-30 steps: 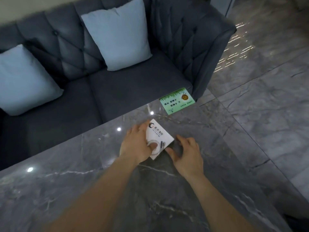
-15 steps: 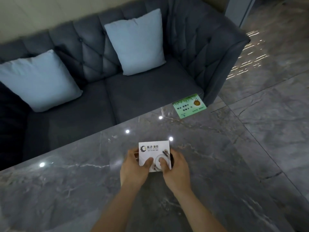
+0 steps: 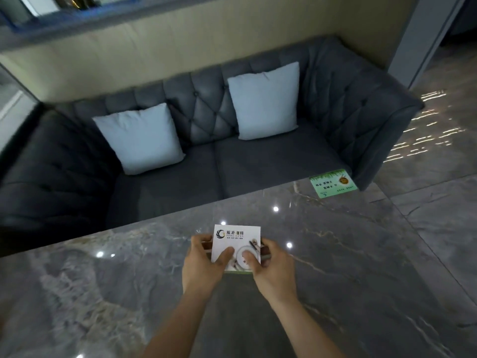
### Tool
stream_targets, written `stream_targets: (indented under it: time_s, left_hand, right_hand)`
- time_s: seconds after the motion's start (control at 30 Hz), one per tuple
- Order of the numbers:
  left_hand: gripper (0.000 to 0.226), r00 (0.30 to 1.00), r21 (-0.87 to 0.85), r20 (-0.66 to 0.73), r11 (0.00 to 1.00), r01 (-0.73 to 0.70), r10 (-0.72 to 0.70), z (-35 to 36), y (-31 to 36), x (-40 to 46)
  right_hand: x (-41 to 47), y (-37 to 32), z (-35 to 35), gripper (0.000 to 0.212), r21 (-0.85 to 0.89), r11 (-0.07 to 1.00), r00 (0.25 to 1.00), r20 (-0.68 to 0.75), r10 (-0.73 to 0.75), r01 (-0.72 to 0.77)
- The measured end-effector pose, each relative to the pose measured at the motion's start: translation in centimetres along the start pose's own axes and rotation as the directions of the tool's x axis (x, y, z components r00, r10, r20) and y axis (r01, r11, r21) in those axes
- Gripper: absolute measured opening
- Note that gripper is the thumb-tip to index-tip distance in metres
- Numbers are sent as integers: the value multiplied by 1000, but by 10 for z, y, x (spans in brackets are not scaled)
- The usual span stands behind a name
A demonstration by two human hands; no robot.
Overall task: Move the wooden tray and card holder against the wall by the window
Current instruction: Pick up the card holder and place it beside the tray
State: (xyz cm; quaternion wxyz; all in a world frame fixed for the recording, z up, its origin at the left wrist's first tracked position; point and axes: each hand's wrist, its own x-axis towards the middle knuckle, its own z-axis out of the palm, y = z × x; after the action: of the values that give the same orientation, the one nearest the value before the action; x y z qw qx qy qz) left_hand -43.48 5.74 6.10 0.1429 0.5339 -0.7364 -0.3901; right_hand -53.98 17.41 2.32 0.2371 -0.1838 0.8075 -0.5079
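Note:
A white card holder (image 3: 236, 239) with a dark logo and a printed ring stands over the grey marble table (image 3: 335, 267), a dark base partly showing behind it. My left hand (image 3: 202, 264) grips its left side, thumb on the front. My right hand (image 3: 271, 267) grips its right side, thumb on the printed ring. Both hands hide the lower edge, so I cannot tell whether it rests on the table. No wooden tray is visible.
A green label (image 3: 333, 183) lies flat at the table's far right corner. Behind the table stands a dark tufted sofa (image 3: 258, 161) with two pale blue cushions (image 3: 140, 138). A beige wall and a window ledge (image 3: 77, 19) run behind it. Tiled floor lies to the right.
My hands turned the card holder square and closed on both its sides. The view has lifted and swung left, so more of the sofa, wall and window ledge shows.

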Motion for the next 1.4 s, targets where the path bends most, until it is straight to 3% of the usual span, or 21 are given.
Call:
stream_targets:
  time_s: [0.3, 0.63, 1.1, 1.33, 1.4]
  left_hand:
    - [32, 996, -158, -88, 987, 13, -27, -96, -46, -28]
    - [36, 997, -336, -66, 942, 8, -32, -214, -128, -24]
    - [33, 958, -324, -162, 929, 176, -238, -455, -373, 22]
    - [44, 943, -270, -179, 936, 225, -279, -512, -437, 72]
    - [50, 934, -278, -111, 913, 298, -339, -519, -505, 142]
  right_hand:
    - [-58, -62, 55, 30, -9, 994, 992, 74, -106, 107]
    - [-125, -134, 152, 30, -117, 974, 977, 111, -181, 194]
    - [-237, -203, 471, 31, -158, 972, 910, 403, -100, 176]
    - [-234, -217, 579, 31, -227, 953, 884, 462, -76, 200]
    - [-201, -199, 673, 40, -244, 953, 868, 495, -37, 180]
